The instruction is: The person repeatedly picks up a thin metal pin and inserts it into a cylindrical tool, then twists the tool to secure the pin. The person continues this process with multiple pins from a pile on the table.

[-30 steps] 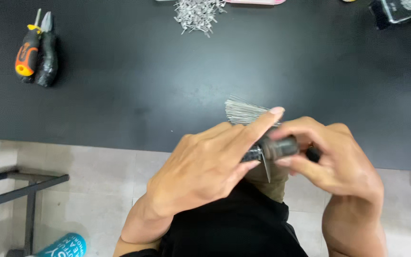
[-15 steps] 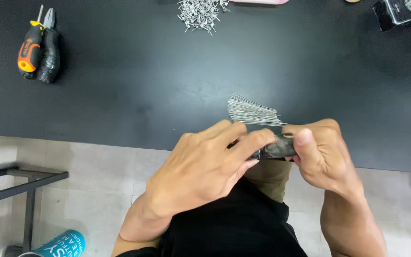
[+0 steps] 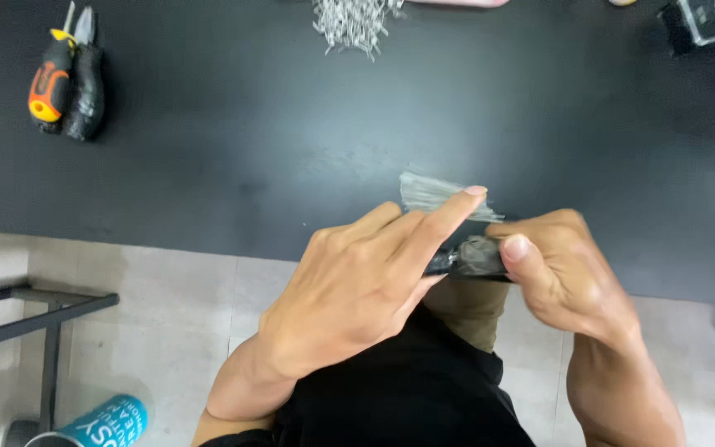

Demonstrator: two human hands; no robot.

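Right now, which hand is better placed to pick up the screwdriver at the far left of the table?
Left, probably. The screwdriver lies far out on the left hand's side of the black table. The right hand sits farther away and pinches the small dark object, so it would have to cross over.

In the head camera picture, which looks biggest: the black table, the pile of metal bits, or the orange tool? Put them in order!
1. Black table, by far.
2. Pile of metal bits, cut off by the top edge.
3. Orange tool, though it looks about the same size as the pile, so that's unsure.
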